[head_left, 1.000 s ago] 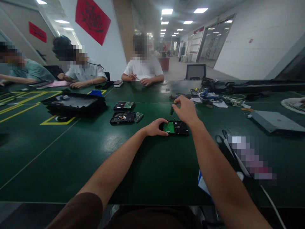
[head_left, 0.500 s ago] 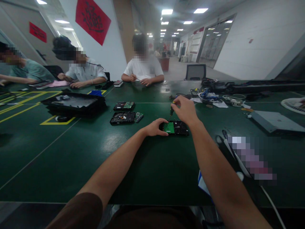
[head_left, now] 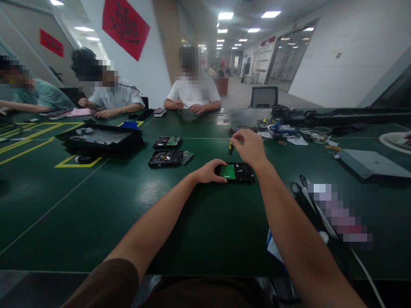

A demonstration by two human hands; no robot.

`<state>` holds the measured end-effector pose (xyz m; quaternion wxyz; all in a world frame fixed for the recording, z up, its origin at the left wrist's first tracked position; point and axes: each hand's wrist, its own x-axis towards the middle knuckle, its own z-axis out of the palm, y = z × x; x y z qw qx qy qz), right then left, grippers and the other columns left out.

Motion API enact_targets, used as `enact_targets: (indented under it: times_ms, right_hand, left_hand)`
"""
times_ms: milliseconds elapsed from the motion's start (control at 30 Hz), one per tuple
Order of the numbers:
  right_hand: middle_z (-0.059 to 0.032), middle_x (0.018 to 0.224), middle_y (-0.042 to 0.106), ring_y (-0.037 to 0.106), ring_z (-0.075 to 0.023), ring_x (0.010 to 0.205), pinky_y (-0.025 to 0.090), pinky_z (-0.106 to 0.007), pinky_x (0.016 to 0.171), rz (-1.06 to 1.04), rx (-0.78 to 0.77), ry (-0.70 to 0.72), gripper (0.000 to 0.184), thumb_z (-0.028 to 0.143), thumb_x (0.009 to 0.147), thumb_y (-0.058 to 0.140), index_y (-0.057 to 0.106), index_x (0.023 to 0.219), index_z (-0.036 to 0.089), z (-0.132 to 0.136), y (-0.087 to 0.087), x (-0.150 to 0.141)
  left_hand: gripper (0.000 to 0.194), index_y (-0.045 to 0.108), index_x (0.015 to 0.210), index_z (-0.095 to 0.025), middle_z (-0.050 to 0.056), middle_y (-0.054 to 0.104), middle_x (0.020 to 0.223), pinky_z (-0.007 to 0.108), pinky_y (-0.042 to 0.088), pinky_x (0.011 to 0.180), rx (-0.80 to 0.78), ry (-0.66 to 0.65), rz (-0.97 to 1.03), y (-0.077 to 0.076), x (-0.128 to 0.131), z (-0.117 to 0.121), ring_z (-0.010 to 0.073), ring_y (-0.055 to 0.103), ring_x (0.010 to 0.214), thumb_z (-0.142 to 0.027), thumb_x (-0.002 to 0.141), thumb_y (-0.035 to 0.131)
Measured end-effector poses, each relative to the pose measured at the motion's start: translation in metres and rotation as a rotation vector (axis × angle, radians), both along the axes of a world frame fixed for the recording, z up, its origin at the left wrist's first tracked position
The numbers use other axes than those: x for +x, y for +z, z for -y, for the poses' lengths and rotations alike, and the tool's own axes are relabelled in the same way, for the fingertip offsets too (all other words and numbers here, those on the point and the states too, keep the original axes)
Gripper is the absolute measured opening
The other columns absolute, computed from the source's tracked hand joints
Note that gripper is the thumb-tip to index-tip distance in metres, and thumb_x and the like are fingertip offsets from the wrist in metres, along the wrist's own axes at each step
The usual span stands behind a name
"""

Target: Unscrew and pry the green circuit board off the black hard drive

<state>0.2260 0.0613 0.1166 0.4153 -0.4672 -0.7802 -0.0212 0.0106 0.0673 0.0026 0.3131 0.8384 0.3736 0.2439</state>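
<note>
A black hard drive (head_left: 244, 173) with a green circuit board (head_left: 227, 171) on its left part lies flat on the green table in front of me. My left hand (head_left: 210, 172) grips the drive's left end, thumb on the near edge and fingers at the far edge. Above the drive, my right hand (head_left: 249, 145) pinches the handle of a small yellow-and-black screwdriver (head_left: 230, 148). The tool stands about upright, tip down over the board's far edge; I cannot tell whether it touches a screw.
Left of my hands lie two more hard drives (head_left: 165, 158) and a loose circuit board (head_left: 187, 157). A black tray (head_left: 102, 137) is farther left. At right are cables (head_left: 284, 128), a grey metal case (head_left: 374, 163) and a fan (head_left: 398, 140). Several people sit across the table.
The fingers of my right hand have shifted slightly on the screwdriver, and its handle now shows more yellow. My left hand and the hard drive stay in place.
</note>
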Motion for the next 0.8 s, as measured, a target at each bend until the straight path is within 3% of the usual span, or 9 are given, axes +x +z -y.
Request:
enact_targets:
  times_ms: [633,800]
  right_hand:
    - [-0.0085,0.095,0.070,0.063,-0.0258,0.089,0.048,-0.040,0.084,-0.007,0.014,-0.080,0.004,0.026,0.090,0.061,0.060,0.088,0.023,-0.0014,-0.0017,0.0014]
    - [-0.0086,0.096,0.073,0.065,-0.0271,0.093,0.048,-0.043,0.089,0.036,-0.042,-0.040,0.010,0.025,0.093,0.057,0.065,0.089,0.022,-0.0023,-0.0042,-0.0009]
  left_hand:
    - [0.085,0.056,0.138,-0.026,0.009,0.053,0.143,0.046,0.041,0.113,-0.002,0.005,-0.015,0.0039,0.0010,0.0013,0.0317,0.051,0.134,-0.056,0.065,0.086]
    - [0.084,0.057,0.137,-0.026,0.009,0.055,0.140,0.045,0.041,0.113,0.004,-0.001,-0.007,0.0058,0.0017,0.0023,0.0313,0.052,0.131,-0.054,0.064,0.087]
